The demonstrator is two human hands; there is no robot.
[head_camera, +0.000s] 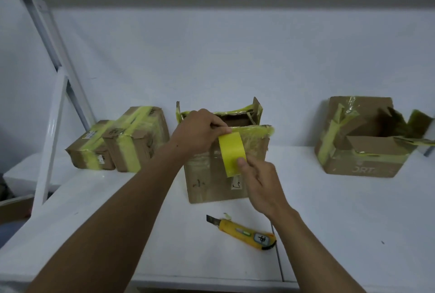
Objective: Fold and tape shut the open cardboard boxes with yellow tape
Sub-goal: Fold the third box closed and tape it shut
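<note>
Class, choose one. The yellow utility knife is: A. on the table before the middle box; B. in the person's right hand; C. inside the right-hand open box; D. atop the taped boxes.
A: the utility knife lies on the white table in front of the middle box, while both the left hand and right hand are up at the yellow tape strip.

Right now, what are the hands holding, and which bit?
A strip of yellow tape on the open brown cardboard box: the left hand pinches its top end, the right hand presses its lower part with the thumb.
</note>
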